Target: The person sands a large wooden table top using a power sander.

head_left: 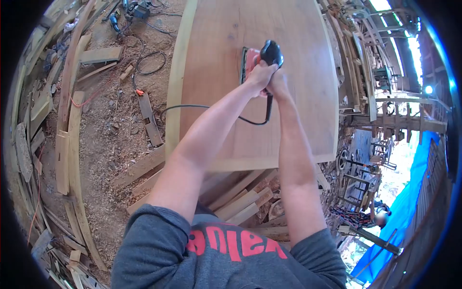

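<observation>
A red and black power sander (251, 59) rests on a broad wooden slab (216, 53), its base against the flat top. My left hand (261, 76) is closed around the sander's body from the left. Close beside it, my right hand (277, 83) is wrapped round the handle, below the black rounded end (272, 52). The two hands touch, and some fingers are hidden. From the sander's near end a dark power cord (266, 115) loops down and runs left across the slab's pale edge.
Sawdust and shavings cover the ground (103, 144) at left, with offcuts, a coiled cable (151, 62) and another power tool (139, 10). Long boards (74, 144) lie further left. Timber pieces (240, 204) lie below the slab. Another person (358, 217) is at lower right near a blue tarp (404, 192).
</observation>
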Demonstrator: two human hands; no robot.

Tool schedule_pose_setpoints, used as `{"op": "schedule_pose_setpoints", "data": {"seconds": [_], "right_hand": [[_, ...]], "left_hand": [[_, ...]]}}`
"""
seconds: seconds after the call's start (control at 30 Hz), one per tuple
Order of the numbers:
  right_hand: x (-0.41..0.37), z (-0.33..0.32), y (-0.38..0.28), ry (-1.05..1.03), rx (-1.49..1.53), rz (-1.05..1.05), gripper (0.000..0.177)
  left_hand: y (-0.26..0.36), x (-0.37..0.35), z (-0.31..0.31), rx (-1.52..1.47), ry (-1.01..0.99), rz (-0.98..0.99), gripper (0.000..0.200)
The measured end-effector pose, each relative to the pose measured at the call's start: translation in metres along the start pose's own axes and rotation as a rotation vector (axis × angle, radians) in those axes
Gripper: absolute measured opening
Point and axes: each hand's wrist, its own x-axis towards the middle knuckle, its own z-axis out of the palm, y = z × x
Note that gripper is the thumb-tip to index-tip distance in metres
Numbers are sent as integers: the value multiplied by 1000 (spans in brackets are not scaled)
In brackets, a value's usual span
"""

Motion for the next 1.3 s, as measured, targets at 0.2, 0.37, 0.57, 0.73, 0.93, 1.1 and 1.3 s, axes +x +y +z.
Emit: {"op": "schedule_pose_setpoints", "data": {"seconds": [0.2, 0.37, 0.57, 0.73, 0.93, 1.1, 1.3], "right_hand": [[-161, -53, -42, -268, 331, 248, 58], [-271, -72, -52, -245, 381, 357, 64], [-319, -84, -66, -209, 384, 317, 58], [-253, -46, -74, -163, 259, 405, 60], [-99, -13, -99, -133, 332, 344, 56], [27, 65, -24, -84, 706, 324, 54], [29, 30, -90, -113, 222, 290, 57]], "left_hand": [[-79, -142, -1, 38, 15, 22, 35], [-149, -228, -6, -213, -28, 162, 29], [-166, -271, -7, -162, 38, 167, 31], [-117, -212, -32, -97, -23, 144, 24], [-25, -74, -62, -112, -178, 175, 35], [36, 15, -70, -93, -188, 171, 26], [70, 14, -72, -60, -171, -141, 57]]}}
